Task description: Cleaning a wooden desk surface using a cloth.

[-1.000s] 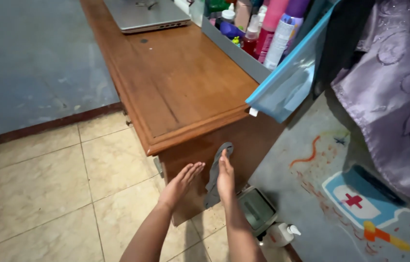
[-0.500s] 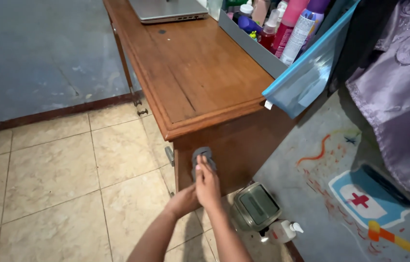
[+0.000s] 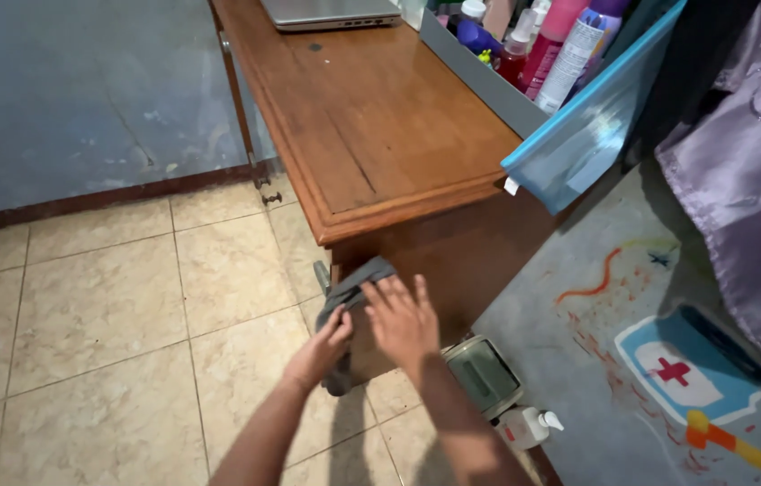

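Note:
A dark grey cloth (image 3: 352, 290) lies against the end panel of a brown wooden table (image 3: 371, 135), just under its top edge. My right hand (image 3: 403, 319) presses flat on the cloth with the fingers spread. My left hand (image 3: 322, 346) grips the cloth's lower left part at the panel's corner. Both forearms reach up from the bottom of the view.
A closed grey laptop (image 3: 326, 11) lies at the table's far end. Several bottles (image 3: 542, 40) stand in a grey tray by a light blue folder (image 3: 592, 126). On the tiled floor below sit a small grey box (image 3: 484, 373) and a white pump bottle (image 3: 524, 425). Purple fabric (image 3: 749, 171) hangs at right.
Both hands have moved up the table's end panel with the cloth. The right hand now lies flat and spread on it, and the left hand has closed on its lower part.

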